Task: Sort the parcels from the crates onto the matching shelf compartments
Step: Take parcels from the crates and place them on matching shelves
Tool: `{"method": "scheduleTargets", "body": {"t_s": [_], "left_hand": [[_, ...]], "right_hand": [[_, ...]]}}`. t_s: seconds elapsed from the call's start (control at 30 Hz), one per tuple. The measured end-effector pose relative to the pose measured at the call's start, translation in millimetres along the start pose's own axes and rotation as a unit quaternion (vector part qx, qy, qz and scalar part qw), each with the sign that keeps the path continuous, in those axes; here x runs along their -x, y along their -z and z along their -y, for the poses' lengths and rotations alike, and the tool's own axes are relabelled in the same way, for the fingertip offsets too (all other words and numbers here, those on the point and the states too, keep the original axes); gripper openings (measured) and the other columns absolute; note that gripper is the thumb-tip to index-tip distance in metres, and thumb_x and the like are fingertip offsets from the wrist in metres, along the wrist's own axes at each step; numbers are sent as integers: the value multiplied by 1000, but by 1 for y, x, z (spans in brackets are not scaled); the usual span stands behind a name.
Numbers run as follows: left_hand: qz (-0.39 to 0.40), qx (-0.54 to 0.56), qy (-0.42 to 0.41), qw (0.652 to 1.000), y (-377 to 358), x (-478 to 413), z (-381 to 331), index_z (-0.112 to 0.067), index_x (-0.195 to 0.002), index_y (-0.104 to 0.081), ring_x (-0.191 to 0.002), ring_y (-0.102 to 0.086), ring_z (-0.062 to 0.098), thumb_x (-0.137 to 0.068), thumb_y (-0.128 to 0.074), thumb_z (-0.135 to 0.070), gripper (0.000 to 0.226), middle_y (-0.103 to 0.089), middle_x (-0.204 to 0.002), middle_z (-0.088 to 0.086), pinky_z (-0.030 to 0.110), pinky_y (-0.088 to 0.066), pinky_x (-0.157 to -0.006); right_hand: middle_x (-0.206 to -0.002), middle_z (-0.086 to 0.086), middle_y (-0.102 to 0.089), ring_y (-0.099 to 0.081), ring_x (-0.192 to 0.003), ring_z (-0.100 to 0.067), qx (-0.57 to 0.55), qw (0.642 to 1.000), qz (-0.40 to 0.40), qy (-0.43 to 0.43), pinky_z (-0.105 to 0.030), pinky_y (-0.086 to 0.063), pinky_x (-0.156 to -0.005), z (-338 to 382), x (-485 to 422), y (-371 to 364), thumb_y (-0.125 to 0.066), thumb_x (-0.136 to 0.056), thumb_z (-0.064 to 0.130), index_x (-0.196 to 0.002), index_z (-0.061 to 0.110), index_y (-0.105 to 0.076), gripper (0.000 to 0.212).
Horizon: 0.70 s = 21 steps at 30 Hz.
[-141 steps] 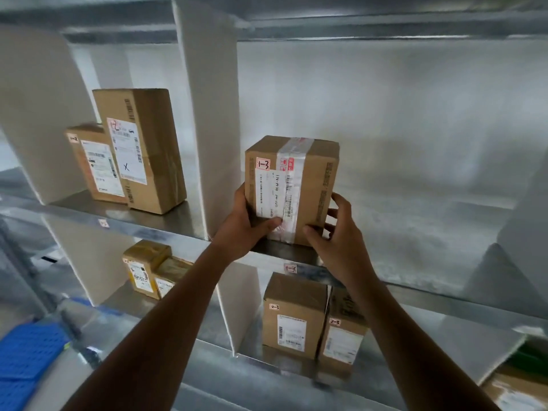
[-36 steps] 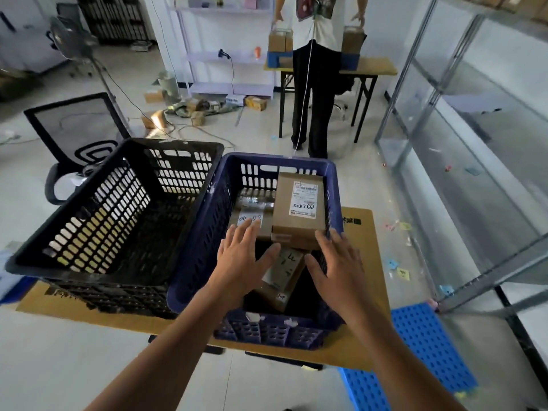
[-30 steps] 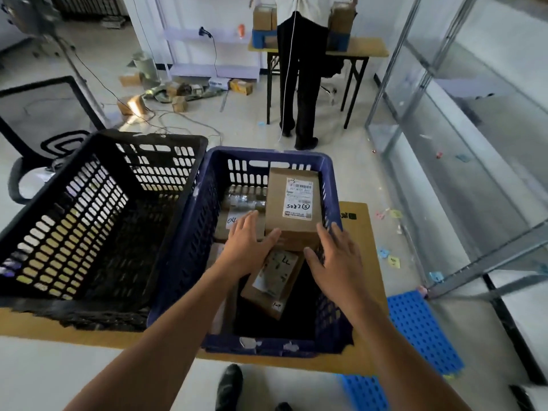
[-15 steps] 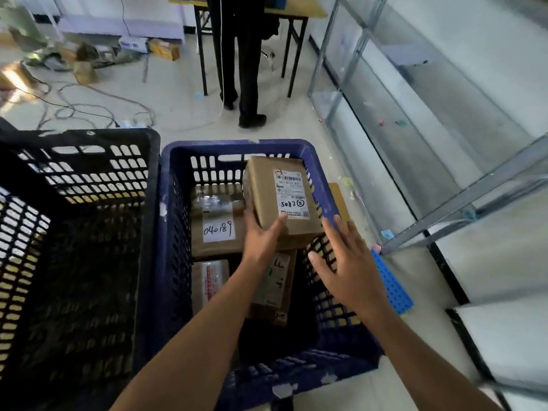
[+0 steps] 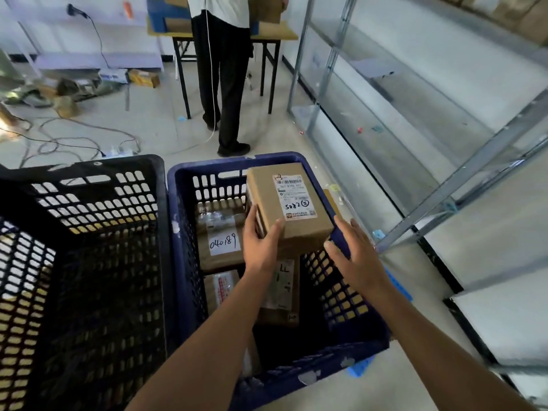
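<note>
Directly below the camera sit two plastic mesh crates side by side, their walls touching. On the left is a black crate (image 5: pixel 89 209), its inside dark. On the right is a blue crate (image 5: pixel 185 238) holding several brown cardboard parcels.

A top parcel (image 5: pixel 267 191) lies tilted over the others at the far right of the blue crate, and its white label has "50825" written by hand. The left hand (image 5: pixel 261 244) grips this parcel's near left corner, with the fingers wrapped round the left side and the thumb pressed on the top face. The right hand (image 5: pixel 353 250) is spread flat with straight fingers over the crate's right rim, just beside the parcel's near right corner. Whether it touches the cardboard cannot be told.

Lower in the blue crate, a flat parcel (image 5: pixel 221 229) lies on the left, labelled "040189". Near it is a red-printed parcel (image 5: pixel 222 287), and a fourth parcel (image 5: pixel 283 292), marked "LL", sits partly under the lifted one.

Farther off, a standing person (image 5: pixel 222 69) faces a table (image 5: pixel 281 35). Bare metal shelves (image 5: pixel 326 69) run along the right.
</note>
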<state>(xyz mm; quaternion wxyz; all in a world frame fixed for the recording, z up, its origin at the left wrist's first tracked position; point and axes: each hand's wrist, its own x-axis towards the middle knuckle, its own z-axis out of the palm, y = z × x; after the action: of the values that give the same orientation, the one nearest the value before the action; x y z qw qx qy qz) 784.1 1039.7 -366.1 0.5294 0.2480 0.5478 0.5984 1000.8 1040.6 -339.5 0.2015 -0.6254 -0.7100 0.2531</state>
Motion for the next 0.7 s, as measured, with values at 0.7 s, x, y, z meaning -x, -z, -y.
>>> {"method": "scheduleTargets", "body": {"t_s": [0.7], "left_hand": [[374,-71,-121,917,-65,303,7,-44,-152,-40,-130,-58,30,-82,-70,-34,78,-54,-147,10,42,-59,-94]], "right_hand": [[-131,1,-70,-71,-118,-23,-487,845,-206,-78,-42,-62,-90,-33,339,106,-81,-78,46,-148,40,-44,79]]}}
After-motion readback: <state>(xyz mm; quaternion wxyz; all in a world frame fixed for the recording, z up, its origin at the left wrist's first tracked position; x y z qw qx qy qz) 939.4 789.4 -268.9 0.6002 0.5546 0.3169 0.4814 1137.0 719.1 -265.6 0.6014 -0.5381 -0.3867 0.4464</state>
